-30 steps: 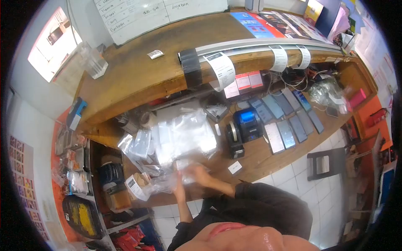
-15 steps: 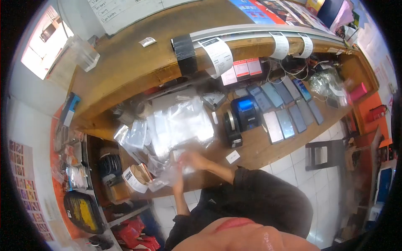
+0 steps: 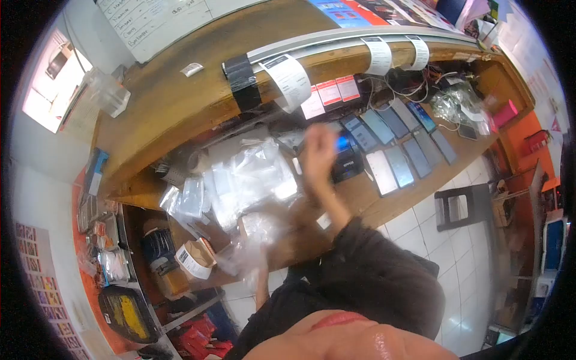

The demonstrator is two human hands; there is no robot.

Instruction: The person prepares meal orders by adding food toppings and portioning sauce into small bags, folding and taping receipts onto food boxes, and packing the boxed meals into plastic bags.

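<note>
My left hand (image 3: 259,273) is at the desk's front edge, mostly behind a crumpled clear plastic bag (image 3: 249,249); its fingers are hidden. A larger pile of clear plastic bags (image 3: 240,180) lies just beyond. My right hand (image 3: 320,153) is raised over the tape dispenser area, beside the black printer (image 3: 346,162) with its blue-lit top, and covers part of them. That hand is smeared by motion, so its fingers and anything in them cannot be made out. A small white card (image 3: 324,221) lies by my right forearm.
Several phones (image 3: 398,165) lie in rows right of the printer. A cardboard box with a white label (image 3: 193,260) stands at the left. Paper slips (image 3: 288,81) hang from the upper shelf (image 3: 180,114). A dark stool (image 3: 462,207) is at the right.
My right hand has left the plastic bag near my left hand and moved up and right to the printer. My left hand remains at the bag. The view has shifted slightly.
</note>
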